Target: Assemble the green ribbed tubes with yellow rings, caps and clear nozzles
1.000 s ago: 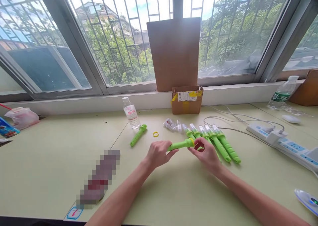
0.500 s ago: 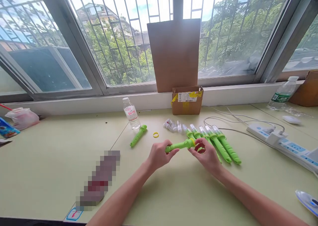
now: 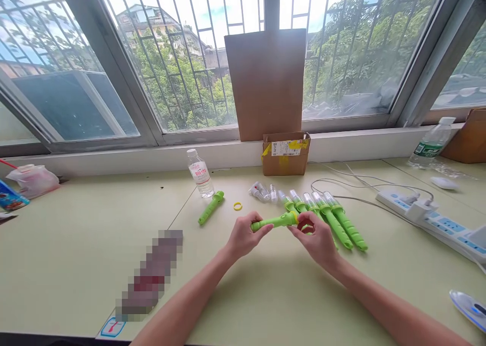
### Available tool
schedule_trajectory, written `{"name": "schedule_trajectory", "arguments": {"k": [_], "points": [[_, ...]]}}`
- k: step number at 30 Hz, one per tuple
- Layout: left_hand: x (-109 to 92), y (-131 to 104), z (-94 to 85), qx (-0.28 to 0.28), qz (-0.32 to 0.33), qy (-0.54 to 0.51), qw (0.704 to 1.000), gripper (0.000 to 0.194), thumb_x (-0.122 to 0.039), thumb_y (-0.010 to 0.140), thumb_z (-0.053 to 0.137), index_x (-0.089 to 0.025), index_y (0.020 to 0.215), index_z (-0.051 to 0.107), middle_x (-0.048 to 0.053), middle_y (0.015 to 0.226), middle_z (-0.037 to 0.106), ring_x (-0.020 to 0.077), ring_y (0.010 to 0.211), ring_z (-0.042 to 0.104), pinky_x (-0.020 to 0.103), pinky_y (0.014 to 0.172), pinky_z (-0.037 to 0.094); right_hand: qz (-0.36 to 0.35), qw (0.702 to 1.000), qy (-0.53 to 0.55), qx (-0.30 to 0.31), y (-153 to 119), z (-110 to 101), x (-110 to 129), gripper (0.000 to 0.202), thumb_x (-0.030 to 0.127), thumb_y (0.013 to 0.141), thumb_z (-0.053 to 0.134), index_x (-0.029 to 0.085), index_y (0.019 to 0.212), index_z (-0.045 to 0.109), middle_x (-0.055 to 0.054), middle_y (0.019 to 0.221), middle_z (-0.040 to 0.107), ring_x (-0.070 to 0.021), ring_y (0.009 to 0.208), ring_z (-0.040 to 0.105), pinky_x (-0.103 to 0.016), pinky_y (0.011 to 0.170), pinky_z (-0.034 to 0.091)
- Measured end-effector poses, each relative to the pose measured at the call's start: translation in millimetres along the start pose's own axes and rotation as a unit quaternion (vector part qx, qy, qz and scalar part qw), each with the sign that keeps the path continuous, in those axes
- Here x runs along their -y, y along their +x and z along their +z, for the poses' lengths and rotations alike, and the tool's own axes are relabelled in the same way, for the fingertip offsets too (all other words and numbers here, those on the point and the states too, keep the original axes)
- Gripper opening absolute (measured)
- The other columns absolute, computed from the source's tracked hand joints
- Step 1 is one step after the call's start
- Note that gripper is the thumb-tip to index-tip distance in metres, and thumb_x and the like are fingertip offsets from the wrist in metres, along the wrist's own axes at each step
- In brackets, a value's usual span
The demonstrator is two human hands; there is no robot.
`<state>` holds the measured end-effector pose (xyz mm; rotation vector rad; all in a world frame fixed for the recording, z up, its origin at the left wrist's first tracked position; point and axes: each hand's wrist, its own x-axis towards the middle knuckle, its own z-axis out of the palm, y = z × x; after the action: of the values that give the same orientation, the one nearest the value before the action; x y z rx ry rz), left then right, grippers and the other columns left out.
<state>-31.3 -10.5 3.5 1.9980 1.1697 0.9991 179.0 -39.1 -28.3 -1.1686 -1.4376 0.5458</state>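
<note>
The left hand [image 3: 244, 234] grasps the plain end of a green flashlight-shaped tube [image 3: 271, 223], thumb along the near side and fingers wrapped over the far side. The right hand [image 3: 314, 234] has its thumb and forefinger closed about the opposite, flared end, at the yellow ring [image 3: 294, 218]. The tube is suspended above the table [image 3: 288, 295], between the hands. Its long axis runs nearly crosswise, rising slightly toward the right; the flared end points right.

The left fingers cover the plain end. The right fingers conceal the tip beyond the ring — the exact contact there, on ring or tube, cannot be determined.

Just beyond the right hand lies a row of green tubes with clear caps [image 3: 341, 224]. The caps point away from the person and the handles point toward the person, angled right. The right hand and the held tube cover parts of the leftmost units. Loose clear caps [image 3: 261, 191] lie to the left of the row, grouped closely; their outlines merge and resist counting.

Beyond the left hand lie a loose yellow ring [image 3: 237, 206] and a spare green tube [image 3: 211, 208]. The spare tube is oblique, its wide end pointing away and right, near a water bottle [image 3: 200, 176].

At the outer limits, a pixelated object [image 3: 152, 277] is unidentifiable, a white device [image 3: 471, 308] is cut off at the right edge, and a blue packet [image 3: 11, 196] is cut off at the left.
</note>
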Motion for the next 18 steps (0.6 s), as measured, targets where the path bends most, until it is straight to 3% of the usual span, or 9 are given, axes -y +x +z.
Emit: {"name": "schedule_trajectory", "arguments": {"k": [9,18], "points": [[-3.4,0.4,0.9,0.001,-0.04,-0.069,0.997,0.034,-0.047,0.076,0.064,-0.017,0.068,0.05,-0.006,0.052,0.045,0.0061,0.044,0.039,0.019,0.043,0.029,-0.003,1.0,-0.006,-0.004,0.8,-0.4,2.7,0.03,0.046,0.076,0.068,0.02,0.084,0.055,-0.003,0.075,0.063,-0.0165,0.061,0.062,-0.031,0.055,0.055],[-7.7,2.1,-0.2,0.04,-0.138,-0.13,0.981,0.036,-0.051,0.075,0.063,-0.018,0.069,0.048,-0.008,0.041,0.043,0.0065,0.035,0.038,0.019,0.04,0.031,-0.014,1.0,-0.021,-0.004,0.6,0.7,1.2,0.032,0.047,0.076,0.068,0.02,0.087,0.053,-0.002,0.074,0.063,-0.0164,0.061,0.063,-0.03,0.053,0.057]]}}
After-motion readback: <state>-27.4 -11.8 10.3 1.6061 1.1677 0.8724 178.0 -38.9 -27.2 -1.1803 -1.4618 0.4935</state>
